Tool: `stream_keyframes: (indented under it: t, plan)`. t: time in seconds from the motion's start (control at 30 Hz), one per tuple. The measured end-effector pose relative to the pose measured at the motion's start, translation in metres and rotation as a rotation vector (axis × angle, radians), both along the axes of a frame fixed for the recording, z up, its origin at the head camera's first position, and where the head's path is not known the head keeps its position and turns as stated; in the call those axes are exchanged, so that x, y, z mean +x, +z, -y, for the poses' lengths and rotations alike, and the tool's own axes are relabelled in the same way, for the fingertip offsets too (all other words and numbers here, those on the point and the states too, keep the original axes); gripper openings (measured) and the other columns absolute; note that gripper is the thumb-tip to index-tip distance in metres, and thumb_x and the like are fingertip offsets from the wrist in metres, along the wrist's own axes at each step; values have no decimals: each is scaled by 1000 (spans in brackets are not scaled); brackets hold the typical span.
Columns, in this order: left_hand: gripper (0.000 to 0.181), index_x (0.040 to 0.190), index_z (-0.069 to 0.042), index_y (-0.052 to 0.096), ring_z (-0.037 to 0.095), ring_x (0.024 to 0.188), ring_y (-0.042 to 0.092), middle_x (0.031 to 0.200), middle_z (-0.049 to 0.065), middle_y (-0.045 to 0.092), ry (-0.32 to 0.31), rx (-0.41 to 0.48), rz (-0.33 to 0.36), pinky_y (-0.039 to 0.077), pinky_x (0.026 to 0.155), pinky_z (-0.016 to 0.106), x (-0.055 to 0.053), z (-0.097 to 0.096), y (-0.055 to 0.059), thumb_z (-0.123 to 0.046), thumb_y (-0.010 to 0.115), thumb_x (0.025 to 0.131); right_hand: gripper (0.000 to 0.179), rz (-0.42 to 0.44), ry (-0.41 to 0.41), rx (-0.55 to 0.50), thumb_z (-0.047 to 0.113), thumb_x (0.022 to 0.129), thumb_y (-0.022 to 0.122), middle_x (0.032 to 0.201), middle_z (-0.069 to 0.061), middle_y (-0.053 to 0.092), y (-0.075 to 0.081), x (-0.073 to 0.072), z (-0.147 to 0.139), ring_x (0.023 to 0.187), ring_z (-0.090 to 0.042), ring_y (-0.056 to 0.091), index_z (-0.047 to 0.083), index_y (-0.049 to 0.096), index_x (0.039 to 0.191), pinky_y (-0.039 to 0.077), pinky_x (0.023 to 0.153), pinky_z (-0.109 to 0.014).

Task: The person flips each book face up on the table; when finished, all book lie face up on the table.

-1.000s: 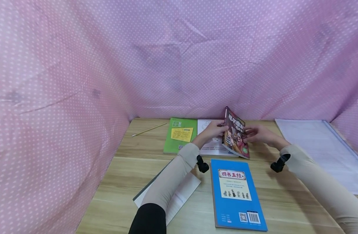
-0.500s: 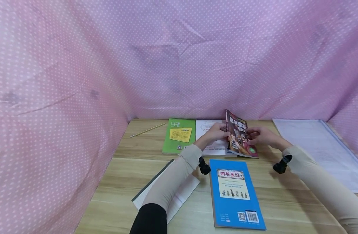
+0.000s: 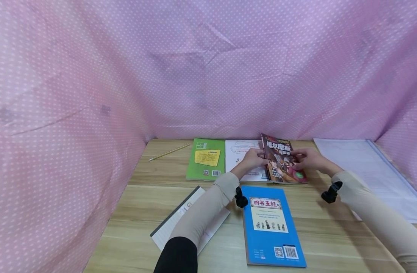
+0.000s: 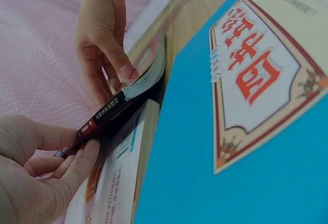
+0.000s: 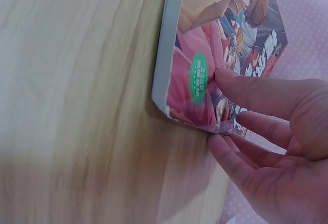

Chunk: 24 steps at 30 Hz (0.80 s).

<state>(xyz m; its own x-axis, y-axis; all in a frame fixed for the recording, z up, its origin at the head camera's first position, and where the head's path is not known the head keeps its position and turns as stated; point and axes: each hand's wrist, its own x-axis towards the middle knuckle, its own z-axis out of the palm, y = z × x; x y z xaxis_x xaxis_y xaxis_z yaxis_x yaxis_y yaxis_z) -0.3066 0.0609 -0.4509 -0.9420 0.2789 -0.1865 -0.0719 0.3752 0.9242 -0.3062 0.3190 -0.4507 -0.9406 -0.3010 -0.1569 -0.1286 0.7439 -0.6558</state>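
Right up close, we're losing the middle of a ruled notepad point(image 3: 172, 222) behind the left sleeve point(image 3: 203, 212), while the blue book point(image 3: 273, 237) is lying in full view beside it. Farther in, we're watching the left hand point(image 3: 253, 159) pinching the spine of the dark comic book point(image 3: 280, 165), fingers narrow; the right hand point(image 3: 311, 160) is gripping the opposite edge, thumb on the cover, fingertips partly hidden below. That comic book is sitting tilted, spine raised, covering the white book's point(image 3: 240, 151) right side. Wood-grain counter point(image 3: 133, 220) is carrying everything, green book point(image 3: 213, 145) and pencil point(image 3: 169, 152) included, and pink dotted cloth point(image 3: 208, 83) is hanging behind.
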Motion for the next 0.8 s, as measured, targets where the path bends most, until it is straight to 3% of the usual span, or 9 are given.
stream_keyframes:
  t: [0.1, 0.27, 0.5, 0.6, 0.7, 0.77, 0.8]
  plan:
    - [31, 125, -1, 70, 12, 83, 60, 99, 7, 71, 2, -22, -2, 53, 73, 24, -1, -4, -3, -5, 71, 94, 68, -7, 1, -8, 10, 86, 80, 136, -44, 50, 1, 0, -3, 126, -58, 51, -14, 48, 141, 51, 100, -58]
    - [8, 95, 2, 64, 10, 63, 42, 69, -2, 48, -18, -45, -11, 36, 58, 22, -2, -8, -2, -4, 69, 95, 69, 1, 21, -21, 9, 88, 77, 136, -42, 51, 2, -3, -9, 125, -56, 51, -14, 44, 144, 50, 101, -58]
    - [34, 73, -12, 44, 11, 57, 32, 60, -3, 34, -24, -65, -8, 31, 56, 24, -1, -14, 0, -4, 68, 96, 68, -3, 23, -36, 7, 88, 77, 139, -42, 49, 2, -6, -15, 128, -58, 50, -15, 44, 144, 49, 102, -56]
    - [32, 74, -11, 46, 11, 56, 30, 59, -4, 33, -23, -65, 3, 30, 56, 25, 0, -17, 0, -4, 69, 96, 68, -1, 14, -22, 7, 88, 76, 140, -42, 48, 1, -5, -17, 129, -58, 48, -15, 44, 143, 47, 105, -60]
    - [17, 85, -6, 56, 11, 57, 31, 60, -3, 34, -20, -47, 18, 31, 57, 25, 1, -22, -2, -3, 69, 95, 67, 15, -5, 0, 7, 89, 75, 143, -43, 45, -1, -4, -21, 131, -59, 44, -14, 44, 144, 42, 107, -66]
    - [7, 100, -1, 65, 10, 60, 43, 65, -2, 47, -8, -54, 21, 39, 60, 23, 3, -26, -5, -4, 69, 95, 67, 29, -19, 17, 8, 89, 74, 144, -43, 43, -2, -3, -24, 133, -61, 42, -14, 44, 144, 40, 108, -68]
    - [15, 108, 1, 67, 11, 63, 49, 69, 1, 55, -2, -55, 25, 44, 62, 23, 3, -28, -6, -4, 70, 95, 67, 34, -26, 26, 8, 89, 74, 144, -43, 43, -3, -3, -26, 133, -61, 41, -13, 44, 144, 40, 108, -68]
